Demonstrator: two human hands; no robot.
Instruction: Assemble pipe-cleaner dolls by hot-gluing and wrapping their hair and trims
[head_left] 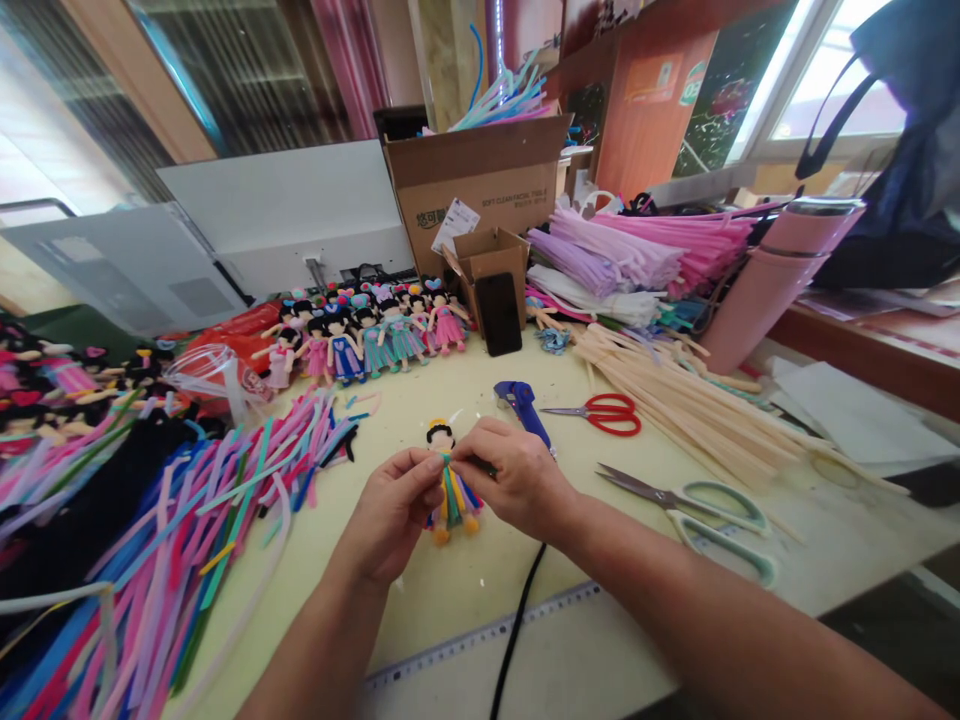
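Between my hands, a small pipe-cleaner doll (pixel 453 496) stands up from the pale table, with black hair, a yellow piece on its head and a striped skirt of yellow, green and blue. My left hand (pixel 401 500) pinches it at the chest from the left. From the right, the closed fingers of my right hand (pixel 517 470) meet the doll's upper body; a dark bit shows by the fingertips, too small to name. Just beyond lies a blue glue gun (pixel 525 408), beside red-handled scissors (pixel 611 413). Larger scissors with pale green handles (pixel 694 505) rest near my right forearm.
Loose coloured pipe cleaners (pixel 217 510) cover the left side. Finished dolls (pixel 375 335) line the back, near a phone (pixel 500 315) and a cardboard box (pixel 480 180). Beige pipe cleaners (pixel 675 400) and a pink bottle (pixel 772 280) are at right. A black cord (pixel 519 620) crosses a ruler strip (pixel 480 640).
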